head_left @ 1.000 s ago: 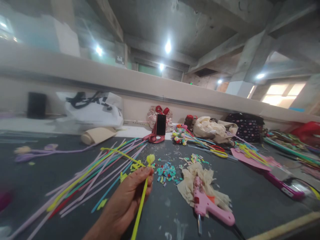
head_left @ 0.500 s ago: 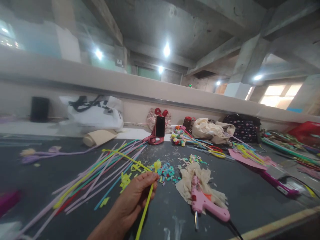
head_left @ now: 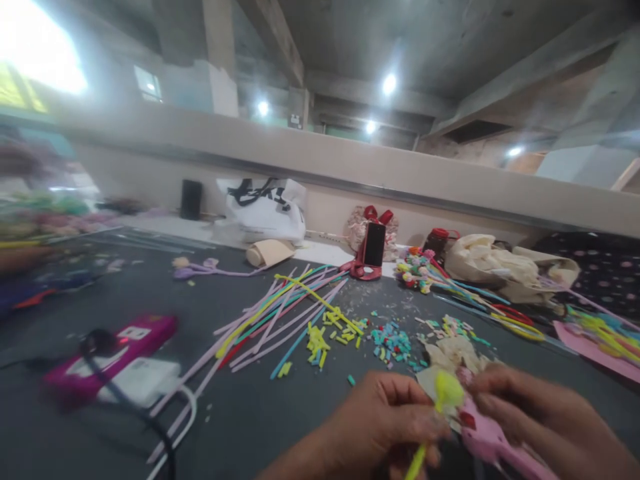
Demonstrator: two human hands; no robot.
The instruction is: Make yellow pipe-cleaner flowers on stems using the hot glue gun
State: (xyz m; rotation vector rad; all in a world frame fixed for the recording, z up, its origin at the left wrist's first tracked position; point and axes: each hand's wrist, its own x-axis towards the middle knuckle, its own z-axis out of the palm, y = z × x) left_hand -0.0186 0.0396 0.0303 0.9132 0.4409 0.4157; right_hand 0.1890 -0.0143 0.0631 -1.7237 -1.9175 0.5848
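Observation:
My left hand [head_left: 380,427] pinches a yellow-green straw [head_left: 417,460] just below its rolled yellow tip [head_left: 447,390], near the bottom edge of the view. My right hand [head_left: 545,420] is close beside it on the right, fingertips at the yellow tip and over the pink glue gun [head_left: 487,440]. Blur hides whether the right hand grips the gun or only rests on it. A crumpled cream cloth [head_left: 453,350] lies just behind the hands.
Long coloured straws [head_left: 275,313] fan across the dark table, with cut straw bits [head_left: 393,340] beside them. A magenta power strip [head_left: 115,343] with a black cable sits left. A phone on a red stand [head_left: 373,250], bags and finished straw flowers [head_left: 417,270] line the back.
The view has swung left and down. My left hand with the yellow straw moved right toward the glue gun, and my right hand came into view beside it.

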